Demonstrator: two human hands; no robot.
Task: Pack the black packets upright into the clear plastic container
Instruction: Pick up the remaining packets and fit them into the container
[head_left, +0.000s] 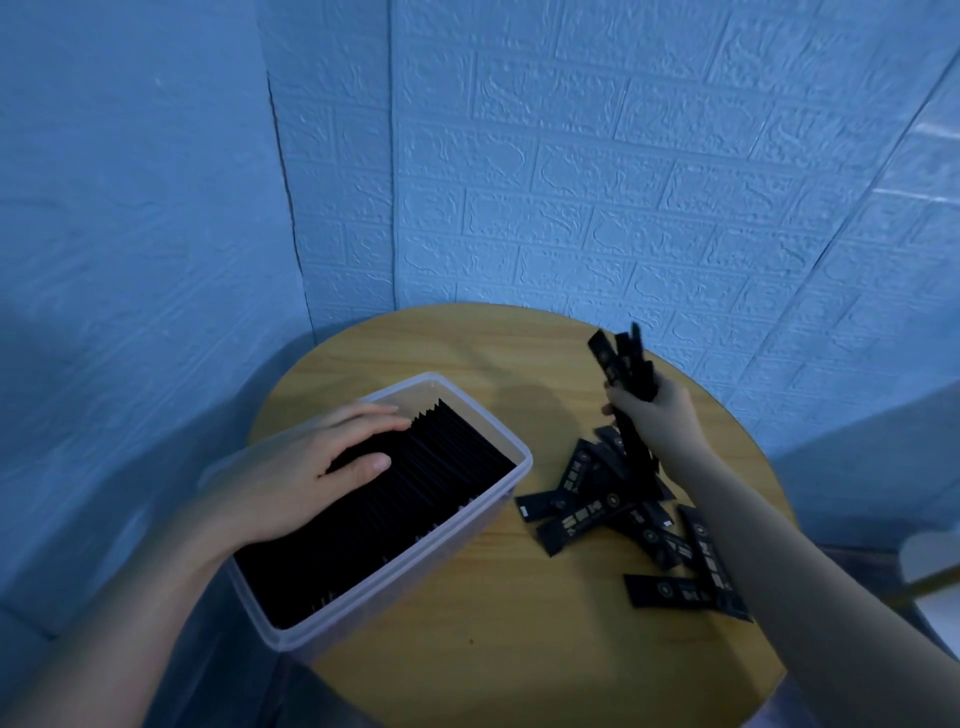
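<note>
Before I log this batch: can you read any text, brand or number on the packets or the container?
No text can be quoted.
Loose packets on the table: pale printed marks and a round logo, too blurred to read.
Bundle of packets gripped in the right hand: faint print, unreadable.
Packed packets under the left hand: only top edges show.
Clear plastic container: no label visible.

Round wooden tabletop (467, 353), light grain, set into a corner. Behind and on both sides: blue wall panels (597, 171) embossed with a brick pattern; vertical seam (284, 176) at left. Pale, blurred object (930, 564) at right edge, unidentifiable.
</note>
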